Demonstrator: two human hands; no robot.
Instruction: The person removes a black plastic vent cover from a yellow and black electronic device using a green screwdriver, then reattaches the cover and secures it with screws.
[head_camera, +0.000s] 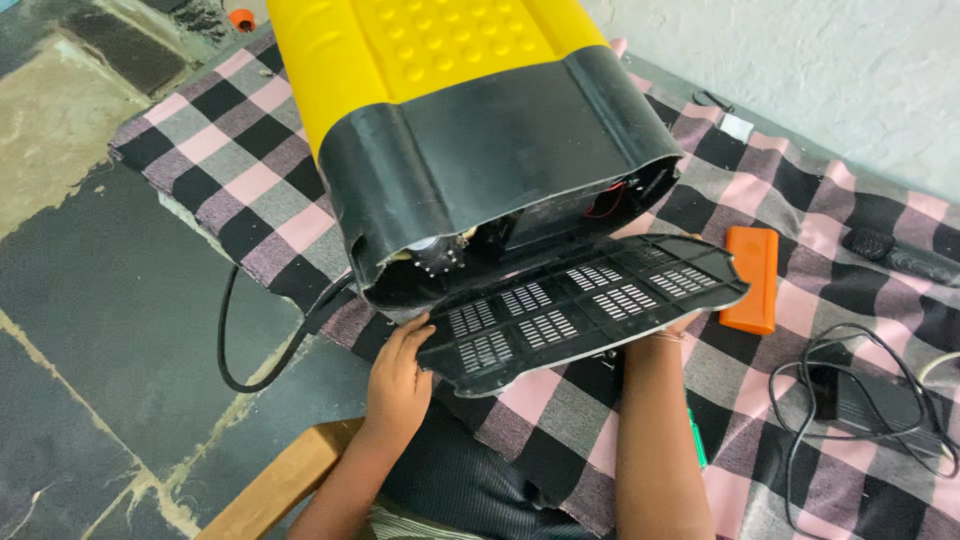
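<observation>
Both hands at the hinged-down black vented base cover (585, 305) of a yellow sprayer tank (440, 60) laid on its side: left hand (398, 375) open-fingered, fingertips pressed to the cover's near left edge; right hand (675, 325) mostly hidden beneath the cover's right end, apparently propping it from below, grip impossible to tell. Cover swung away from the black lower housing (500, 150), baring red wiring (607, 200) and a small metal pump part (438, 255) inside. Tank resting on a pink, grey and black checked cloth (250, 180) over dark stone floor (90, 290); black hose (250, 350) trailing off the left; orange rectangular block (752, 278) just beside the cover; black adapter with coiled cable (860, 400) well apart, right.
</observation>
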